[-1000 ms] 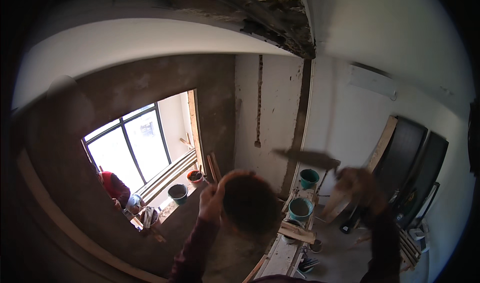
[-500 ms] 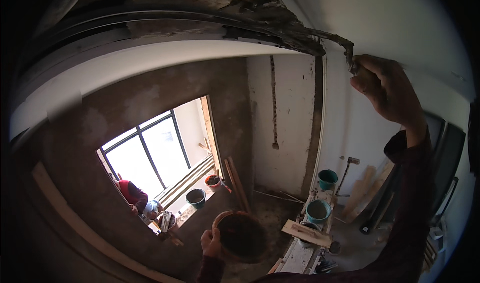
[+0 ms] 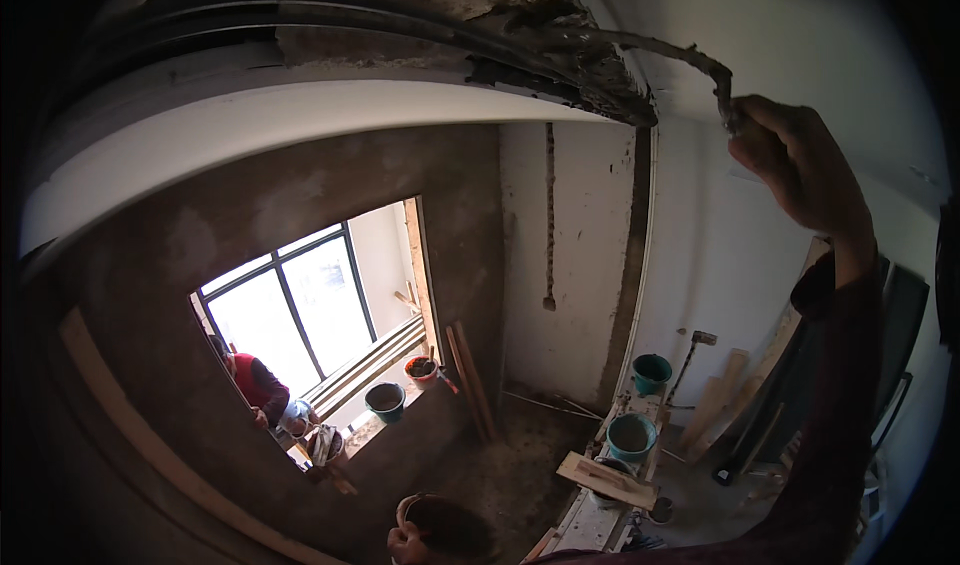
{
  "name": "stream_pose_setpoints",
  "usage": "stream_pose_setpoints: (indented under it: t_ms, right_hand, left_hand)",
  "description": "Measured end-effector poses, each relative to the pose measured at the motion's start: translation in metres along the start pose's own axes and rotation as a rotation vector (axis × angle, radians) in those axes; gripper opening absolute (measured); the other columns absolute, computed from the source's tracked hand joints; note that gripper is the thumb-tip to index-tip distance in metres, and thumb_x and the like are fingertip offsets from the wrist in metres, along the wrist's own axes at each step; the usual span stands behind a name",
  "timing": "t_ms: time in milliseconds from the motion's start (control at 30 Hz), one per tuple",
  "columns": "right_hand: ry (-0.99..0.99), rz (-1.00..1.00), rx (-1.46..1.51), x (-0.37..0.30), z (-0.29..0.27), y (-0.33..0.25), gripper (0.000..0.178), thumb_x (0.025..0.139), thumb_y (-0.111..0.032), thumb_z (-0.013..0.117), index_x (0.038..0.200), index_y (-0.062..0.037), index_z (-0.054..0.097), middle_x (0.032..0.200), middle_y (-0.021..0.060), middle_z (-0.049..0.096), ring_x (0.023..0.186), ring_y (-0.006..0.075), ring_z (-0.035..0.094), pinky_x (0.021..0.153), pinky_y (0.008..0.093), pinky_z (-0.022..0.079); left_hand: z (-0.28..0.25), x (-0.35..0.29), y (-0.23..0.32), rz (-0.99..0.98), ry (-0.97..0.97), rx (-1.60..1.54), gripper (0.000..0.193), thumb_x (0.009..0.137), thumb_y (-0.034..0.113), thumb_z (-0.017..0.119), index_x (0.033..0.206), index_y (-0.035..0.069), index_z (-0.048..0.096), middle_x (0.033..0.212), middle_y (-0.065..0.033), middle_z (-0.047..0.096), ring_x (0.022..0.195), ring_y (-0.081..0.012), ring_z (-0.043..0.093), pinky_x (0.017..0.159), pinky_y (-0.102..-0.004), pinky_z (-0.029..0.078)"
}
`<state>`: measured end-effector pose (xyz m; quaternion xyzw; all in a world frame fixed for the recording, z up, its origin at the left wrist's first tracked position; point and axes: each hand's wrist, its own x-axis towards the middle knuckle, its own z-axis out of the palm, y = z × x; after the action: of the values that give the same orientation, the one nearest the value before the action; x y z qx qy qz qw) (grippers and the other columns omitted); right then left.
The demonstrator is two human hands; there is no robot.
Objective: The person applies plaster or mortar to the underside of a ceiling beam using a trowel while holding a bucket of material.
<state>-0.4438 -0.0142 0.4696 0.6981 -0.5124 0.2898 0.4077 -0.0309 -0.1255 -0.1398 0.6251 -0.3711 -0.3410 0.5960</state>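
Observation:
High at the right, my right hand (image 3: 808, 170) grips the handle end of a trowel (image 3: 712, 68), whose bent neck is caked with dark mortar. Its blade reaches left to the dark, rough mortar (image 3: 605, 80) along the edge of the overhead beam; the blade's outline is hard to make out there. Down at the bottom edge, the fingers of my left hand (image 3: 406, 543) close on the rim of a round bucket (image 3: 455, 527). The bucket is dark inside, and the frame cuts off its lower part.
A plank walkway (image 3: 590, 520) at lower right carries green buckets (image 3: 632, 437) and a loose board (image 3: 607, 480). More buckets (image 3: 385, 402) stand on the window ledge, where a person in red (image 3: 262, 385) is at work. Boards (image 3: 715, 400) lean by the right wall.
My left hand and the bucket have dropped toward the bottom edge, partly out of view. My right hand has shifted rightward with the trowel, still high up.

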Motion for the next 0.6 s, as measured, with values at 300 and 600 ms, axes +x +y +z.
stream_pose_setpoints:
  t_ms: [300, 600]
  right_hand:
    - [-0.037, 0.138, 0.072, 0.047, -0.015, 0.008, 0.035, 0.088, -0.032, 0.063, 0.092, 0.003, 0.066, 0.058, 0.0046, 0.05, 0.044, 0.0106, 0.042, 0.043, 0.0292, 0.035]
    - [-0.121, 0.508, 0.114, -0.054, -0.041, 0.031, 0.045, 0.092, -0.048, 0.057, 0.088, -0.0047, 0.065, 0.059, -0.0032, 0.047, 0.047, 0.0053, 0.046, 0.043, 0.0245, 0.038]
  left_hand:
    - [-0.038, -0.033, 0.024, -0.074, 0.221, -0.045, 0.036, 0.093, 0.029, 0.068, 0.074, 0.001, 0.057, 0.066, -0.0038, 0.059, 0.063, -0.0143, 0.054, 0.057, -0.0331, 0.046]
    - [-0.044, -0.019, 0.001, -0.087, 0.088, 0.031, 0.032, 0.091, 0.026, 0.068, 0.075, 0.001, 0.058, 0.068, -0.0088, 0.062, 0.061, -0.0175, 0.055, 0.06, -0.0357, 0.048]
